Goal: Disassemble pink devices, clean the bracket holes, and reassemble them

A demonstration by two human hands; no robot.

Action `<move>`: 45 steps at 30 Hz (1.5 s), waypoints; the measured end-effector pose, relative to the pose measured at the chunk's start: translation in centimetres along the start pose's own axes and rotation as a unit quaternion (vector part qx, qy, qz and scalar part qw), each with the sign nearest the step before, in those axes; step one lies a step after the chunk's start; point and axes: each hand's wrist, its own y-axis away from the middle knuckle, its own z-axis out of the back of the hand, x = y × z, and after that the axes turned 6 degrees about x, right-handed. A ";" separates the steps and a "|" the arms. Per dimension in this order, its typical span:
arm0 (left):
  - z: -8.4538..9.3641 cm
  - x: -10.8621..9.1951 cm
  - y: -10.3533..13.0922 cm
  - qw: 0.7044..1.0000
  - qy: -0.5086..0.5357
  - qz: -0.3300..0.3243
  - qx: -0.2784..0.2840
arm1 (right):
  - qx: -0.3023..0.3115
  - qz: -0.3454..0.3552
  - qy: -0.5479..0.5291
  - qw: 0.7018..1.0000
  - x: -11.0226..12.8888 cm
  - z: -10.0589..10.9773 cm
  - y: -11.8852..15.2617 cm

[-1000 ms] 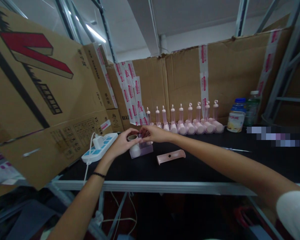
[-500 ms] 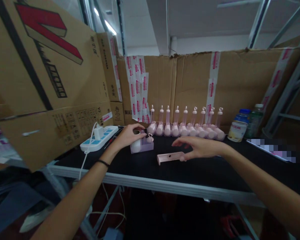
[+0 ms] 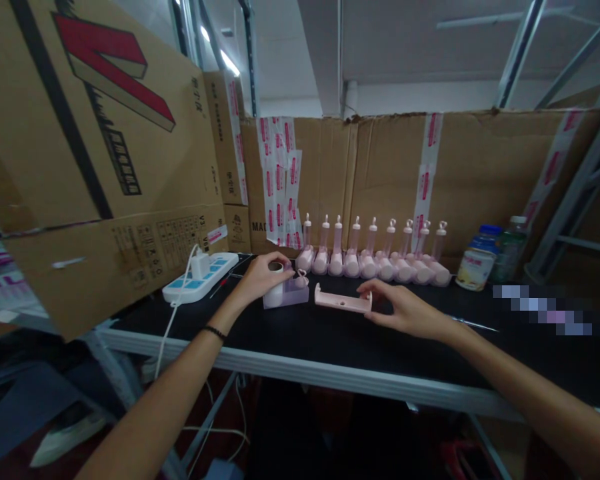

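My left hand [image 3: 266, 279] is closed around a white cylindrical part [image 3: 276, 295] that sits in a translucent purple holder [image 3: 297, 296] on the black tabletop. A small light pink piece with a loop [image 3: 302, 277] stands at the holder's right end. Just right of the holder, my right hand [image 3: 397, 308] pinches the right end of a long pale pink bracket [image 3: 342, 302]. The bracket has upturned end tabs and a small hole in its middle. Some of my left fingers are hidden behind the white part.
Behind my hands stands a row of several pink assembled units [image 3: 356, 261] with upright tubes. A white power strip [image 3: 200, 279] lies at left and a screwdriver-like tool [image 3: 473, 324] at right. Two bottles [image 3: 476, 260] stand back right. Cardboard walls [image 3: 375, 173] enclose the table.
My right hand has closed on the pink bracket's right end and turned it, so its end tabs now point up. My left hand stays at the white part.
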 end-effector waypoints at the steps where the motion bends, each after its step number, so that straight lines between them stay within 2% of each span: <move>1: 0.0 0.0 0.0 1.000 0.000 0.001 0.001 | -0.016 0.009 -0.017 1.000 0.2 0.5 -0.7; 5: 0.2 0.0 -0.1 1.000 0.001 0.000 0.010 | -0.044 0.054 -0.097 0.993 1.0 3.0 -4.4; 8: 0.4 -0.1 -0.1 1.000 0.001 -0.001 0.019 | -0.043 0.095 -0.112 0.988 1.4 5.0 -7.8; 12: 0.7 -0.2 0.0 1.000 0.001 -0.006 0.030 | -0.021 0.140 -0.043 0.989 2.0 7.3 -11.9; 16: 1.0 -0.4 0.0 0.999 -0.008 -0.007 0.035 | 0.015 0.158 0.074 0.985 3.3 8.3 -14.7; 24: 1.3 -0.1 0.1 0.999 -0.025 0.006 0.027 | 0.044 0.202 0.157 0.966 4.7 8.5 -17.8; 28: 1.3 0.2 0.1 0.999 -0.022 -0.009 0.038 | 0.089 0.197 0.191 0.957 4.9 8.5 -18.9; 37: 1.2 0.3 -0.1 0.999 -0.029 -0.011 0.045 | 0.163 0.208 0.194 0.945 5.8 6.5 -20.3; 45: 1.2 0.2 -0.3 0.998 -0.030 -0.013 0.047 | 0.176 0.199 0.195 0.944 5.9 5.5 -21.1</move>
